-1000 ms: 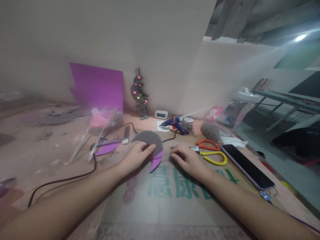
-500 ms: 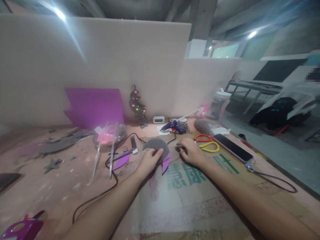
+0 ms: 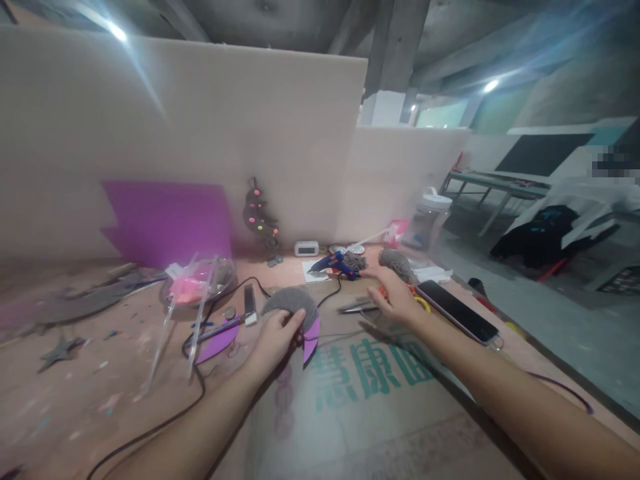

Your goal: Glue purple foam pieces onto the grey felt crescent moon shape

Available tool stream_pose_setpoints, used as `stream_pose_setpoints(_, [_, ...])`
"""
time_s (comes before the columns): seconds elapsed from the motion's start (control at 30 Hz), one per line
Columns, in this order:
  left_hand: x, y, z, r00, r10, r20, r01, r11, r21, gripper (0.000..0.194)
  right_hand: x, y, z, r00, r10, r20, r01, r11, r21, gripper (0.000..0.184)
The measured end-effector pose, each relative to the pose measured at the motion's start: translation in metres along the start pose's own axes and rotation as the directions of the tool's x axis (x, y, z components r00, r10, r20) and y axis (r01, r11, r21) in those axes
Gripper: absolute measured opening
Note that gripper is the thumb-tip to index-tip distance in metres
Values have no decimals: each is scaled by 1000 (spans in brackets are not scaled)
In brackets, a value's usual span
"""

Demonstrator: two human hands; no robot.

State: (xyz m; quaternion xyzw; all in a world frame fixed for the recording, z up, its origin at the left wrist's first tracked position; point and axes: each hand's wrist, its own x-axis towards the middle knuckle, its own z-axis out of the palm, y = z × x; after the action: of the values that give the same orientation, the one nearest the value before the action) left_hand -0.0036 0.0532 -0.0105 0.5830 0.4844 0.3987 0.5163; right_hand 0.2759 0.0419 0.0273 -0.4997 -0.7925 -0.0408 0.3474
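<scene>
My left hand (image 3: 280, 330) pinches a purple crescent (image 3: 311, 339) between thumb and fingers. Grey yarn (image 3: 290, 301) is wound over the crescent's upper part, while its purple lower tip stays bare. A loose strand runs from it to the right across the cardboard. My right hand (image 3: 395, 297) hovers over the scissors (image 3: 357, 308), hiding most of their orange and yellow handles. Its fingers stretch forward and apart, with nothing visible in them. Just beyond those fingertips lies a blue glue gun (image 3: 336, 263) on a white paper.
Behind stand a decorated dark moon ornament (image 3: 259, 217), a small white clock (image 3: 307, 249) and purple sheets (image 3: 173, 220). A phone (image 3: 457, 310) and a grey yarn ball (image 3: 397, 262) lie right. Left are a plastic bowl (image 3: 227, 277) and a black cord (image 3: 150, 427).
My right hand has moved right and forward, over the scissors and closer to the glue gun, its fingers now extended. The left hand keeps its hold on the crescent. The view has shifted slightly right.
</scene>
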Motion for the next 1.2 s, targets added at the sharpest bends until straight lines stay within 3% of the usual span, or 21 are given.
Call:
stream_pose_setpoints(0.07, [-1, 1, -1, 998, -64, 8, 65, 997, -34, 45, 21, 15, 17, 949, 315, -24, -313, 947, 78, 33])
stream_pose_setpoints(0.1, [-1, 1, -2, 997, -70, 12, 70, 997, -42, 45, 31, 22, 27, 926, 378, -11, -376, 923, 83, 35])
stream_pose_setpoints(0.27, [0, 0, -5, 995, -80, 57, 84, 994, -67, 44, 64, 37, 67, 866, 486, 120, -496, 865, 77, 45])
stream_pose_setpoints(0.37, [0, 0, -5, 994, -82, 68, 87, 993, -83, 42, 76, 30, 82, 843, 512, 164, -524, 851, 33, 41])
stream_pose_setpoints(0.5, [-1, 2, -4, 996, -66, 64, 72, 993, -96, 42, 89, 16, 92, 810, 572, 132, -573, 819, -29, 33])
stream_pose_setpoints(0.6, [-1, 1, -4, 993, -80, 88, 89, 990, -113, 42, 94, 6, 83, 811, 581, 74, -580, 814, -32, 33])
stream_pose_setpoints(0.73, [-1, 1, -4, 991, -79, 110, 92, 988, -125, 42, 83, -9, 53, 818, 574, 35, -574, 819, -9, 35])
stream_pose_setpoints(0.93, [1, 1, -5, 994, -61, 85, 71, 991, -113, 39, 32, -51, 11, 810, 566, 153, -582, 808, 93, 35])
stream_pose_setpoints(0.97, [1, 1, -5, 995, -57, 86, 66, 992, -111, 39, 23, -59, 7, 826, 535, 178, -560, 816, 145, 32])
stream_pose_setpoints(1.03, [1, 1, -6, 995, -49, 90, 59, 992, -115, 38, 7, -72, 3, 856, 456, 244, -506, 835, 215, 26])
stream_pose_setpoints(1.2, [1, 3, -7, 993, -53, 102, 67, 988, -138, 36, -22, -79, 13, 853, 427, 299, -508, 809, 295, 26])
